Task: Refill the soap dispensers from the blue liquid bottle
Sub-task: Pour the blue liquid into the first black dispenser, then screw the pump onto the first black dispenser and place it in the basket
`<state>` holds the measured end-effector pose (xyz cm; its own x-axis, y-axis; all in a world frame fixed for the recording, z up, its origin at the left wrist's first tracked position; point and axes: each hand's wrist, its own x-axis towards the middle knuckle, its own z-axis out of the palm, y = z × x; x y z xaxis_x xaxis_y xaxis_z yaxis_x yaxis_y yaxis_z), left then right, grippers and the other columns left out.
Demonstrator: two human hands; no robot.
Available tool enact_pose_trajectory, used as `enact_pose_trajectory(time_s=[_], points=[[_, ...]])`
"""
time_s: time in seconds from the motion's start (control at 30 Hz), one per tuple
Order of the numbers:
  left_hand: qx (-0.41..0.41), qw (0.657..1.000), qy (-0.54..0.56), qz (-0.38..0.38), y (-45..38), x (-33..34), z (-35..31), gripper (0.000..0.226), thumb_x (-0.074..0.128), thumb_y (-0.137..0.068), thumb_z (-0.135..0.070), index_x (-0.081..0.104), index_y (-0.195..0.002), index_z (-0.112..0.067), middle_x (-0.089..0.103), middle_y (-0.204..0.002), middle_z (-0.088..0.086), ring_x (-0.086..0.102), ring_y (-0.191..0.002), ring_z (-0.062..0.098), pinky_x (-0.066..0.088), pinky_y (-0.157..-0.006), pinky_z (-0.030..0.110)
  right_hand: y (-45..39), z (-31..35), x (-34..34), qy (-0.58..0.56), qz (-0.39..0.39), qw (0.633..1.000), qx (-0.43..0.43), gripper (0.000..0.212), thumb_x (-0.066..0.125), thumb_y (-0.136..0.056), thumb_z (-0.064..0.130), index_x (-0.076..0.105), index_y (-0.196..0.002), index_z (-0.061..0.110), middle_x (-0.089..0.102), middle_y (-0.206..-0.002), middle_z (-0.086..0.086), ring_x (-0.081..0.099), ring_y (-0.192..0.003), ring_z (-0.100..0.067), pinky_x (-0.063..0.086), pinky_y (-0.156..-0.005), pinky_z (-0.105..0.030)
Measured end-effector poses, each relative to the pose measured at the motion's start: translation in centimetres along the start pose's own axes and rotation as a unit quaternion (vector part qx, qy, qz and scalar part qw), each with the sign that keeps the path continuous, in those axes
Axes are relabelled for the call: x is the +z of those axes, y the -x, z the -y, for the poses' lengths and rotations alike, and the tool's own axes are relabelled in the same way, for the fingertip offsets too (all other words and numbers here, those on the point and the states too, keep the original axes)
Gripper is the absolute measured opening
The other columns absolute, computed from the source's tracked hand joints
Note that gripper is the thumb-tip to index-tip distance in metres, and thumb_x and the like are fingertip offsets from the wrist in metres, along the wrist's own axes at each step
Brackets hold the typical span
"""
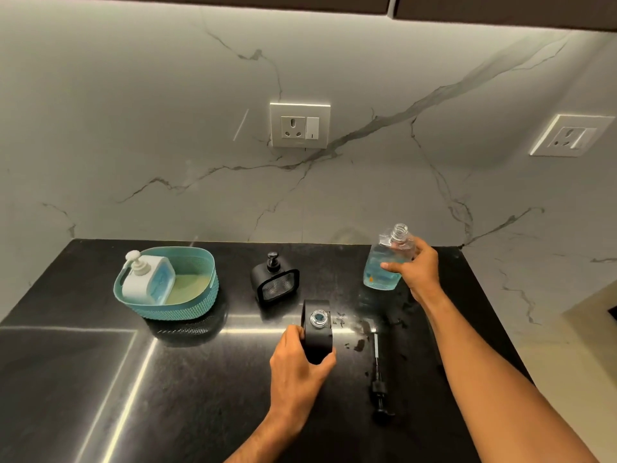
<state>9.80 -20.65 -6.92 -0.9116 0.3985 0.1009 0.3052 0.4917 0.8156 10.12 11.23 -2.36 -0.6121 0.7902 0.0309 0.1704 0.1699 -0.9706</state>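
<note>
1. The matte black, rounded-rectangular soap dispenser [317, 332] is being gripped by the left hand [297, 369], fingers wrapped along its left side and thumb pressed at its near right corner; its clear, ribbed neck is standing open, pump removed.
2. The clear plastic bottle [384, 262] of blue liquid is being clasped by the right hand [417, 269] around its right side, upright and uncapped (threaded mouth showing, liquid filling roughly the lower two thirds); whether its base is touching the counter cannot be told.
3. The black pump head [380, 392], with its thin tube, is being left lying flat on the counter, just right of the open dispenser, among small wet spots.
4. A second black dispenser [275, 279], pump fitted and a glossy window on its face, is being kept behind the first.
5. A white pump bottle [148, 277] with a blue side panel is being held in a teal woven-textured oval basket [187, 302] at the left.
6. All of it is being carried by a polished black stone countertop [100, 379], backed by veined white marble.
</note>
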Motion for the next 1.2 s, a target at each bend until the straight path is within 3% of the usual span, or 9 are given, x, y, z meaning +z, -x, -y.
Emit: enact_pose_trajectory(time_s=[0.23,0.37,0.57,0.67,0.77,0.9,0.97,1.07,1.2], points=[[-0.012,1.0,-0.005,0.001,-1.4,1.0,-0.1,0.046,0.085,-0.074,-0.05,0.05,-0.098,-0.035,0.062,-0.091,-0.017,0.062,-0.084,0.002,0.048,-0.069,0.012,-2.7,-1.0,1.4,-0.01,0.036,0.999,0.019,0.077,0.091,-0.062,-0.011,0.063,-0.131,0.005,0.071,-0.122,-0.009,0.069,-0.114,-0.025,0.059,-0.097,-0.046],[-0.016,1.0,-0.01,-0.001,-2.1,1.3,0.1,0.046,0.086,-0.074,-0.05,0.05,-0.099,-0.033,0.062,-0.091,-0.016,0.063,-0.084,0.005,0.052,-0.072,0.02,-3.4,-1.8,1.7,-0.018,0.052,0.998,0.035,0.079,0.09,-0.062,-0.013,0.061,-0.133,0.005,0.07,-0.125,-0.011,0.068,-0.115,-0.026,0.059,-0.097,-0.045],[-0.014,1.0,-0.014,0.002,-2.7,1.7,0.4,0.047,0.086,-0.075,-0.05,0.051,-0.099,-0.032,0.062,-0.092,-0.016,0.062,-0.085,0.005,0.052,-0.072,0.02,-4.0,-2.7,1.5,-0.03,0.081,0.996,0.037,0.081,0.09,-0.063,-0.013,0.059,-0.135,0.006,0.069,-0.128,-0.01,0.067,-0.12,-0.026,0.058,-0.1,-0.044],[-0.01,1.0,-0.014,0.008,-2.7,1.7,0.5,0.046,0.086,-0.075,-0.051,0.049,-0.098,-0.034,0.061,-0.092,-0.017,0.062,-0.085,0.003,0.05,-0.07,0.017,-4.2,-2.8,1.3,-0.031,0.109,0.993,0.035,0.08,0.089,-0.064,-0.012,0.059,-0.133,0.014,0.069,-0.127,-0.006,0.067,-0.12,-0.024,0.06,-0.094,-0.034],[-0.009,1.0,-0.014,0.009,-2.6,1.6,0.6,0.046,0.086,-0.075,-0.051,0.049,-0.097,-0.034,0.061,-0.091,-0.017,0.062,-0.084,0.003,0.049,-0.069,0.017,-4.2,-2.8,1.1,-0.015,0.136,0.99,0.031,0.092,0.09,-0.065,-0.009,0.052,-0.145,0.013,0.065,-0.136,-0.005,0.063,-0.126,-0.023,0.059,-0.088,-0.024],[0.002,1.0,-0.014,0.01,-2.7,1.1,0.9,0.046,0.085,-0.075,-0.051,0.05,-0.097,-0.034,0.061,-0.09,-0.017,0.062,-0.083,0.003,0.049,-0.069,0.017,-2.4,-2.7,0.6,0.019,0.087,0.996,0.016,0.106,0.096,-0.067,0.007,0.038,-0.155,0.015,0.048,-0.152,0.0,0.051,-0.134,-0.016,0.053,-0.104,-0.032],[0.009,1.0,-0.014,0.018,-2.8,0.8,1.2,0.045,0.084,-0.075,-0.052,0.05,-0.099,-0.032,0.062,-0.092,-0.016,0.063,-0.084,0.005,0.053,-0.072,0.022,-0.4,-2.9,0.4,0.062,-0.005,0.998,-0.031,0.087,0.094,-0.072,0.018,0.049,-0.146,0.017,0.055,-0.142,0.002,0.055,-0.124,-0.011,0.053,-0.098,-0.03],[0.02,0.999,-0.008,0.034,-2.8,0.1,1.6,0.045,0.084,-0.075,-0.049,0.051,-0.101,-0.033,0.062,-0.095,-0.015,0.063,-0.086,0.005,0.055,-0.073,0.025,3.6,-3.2,0.3,0.066,-0.099,0.989,-0.086,0.039,0.087,-0.08,0.021,0.066,-0.112,0.027,0.068,-0.101,0.011,0.065,-0.091,-0.012,0.057,-0.074,-0.024],[0.039,0.998,-0.002,0.054,-2.9,-1.0,2.1,0.043,0.084,-0.073,-0.043,0.054,-0.102,-0.031,0.063,-0.098,-0.015,0.063,-0.089,0.005,0.056,-0.077,0.031,9.8,-4.5,0.1,0.139,-0.056,0.986,-0.069,0.025,0.086,-0.081,0.017,0.067,-0.084,0.034,0.068,-0.075,0.014,0.067,-0.072,-0.005,0.053,-0.062,-0.013]])
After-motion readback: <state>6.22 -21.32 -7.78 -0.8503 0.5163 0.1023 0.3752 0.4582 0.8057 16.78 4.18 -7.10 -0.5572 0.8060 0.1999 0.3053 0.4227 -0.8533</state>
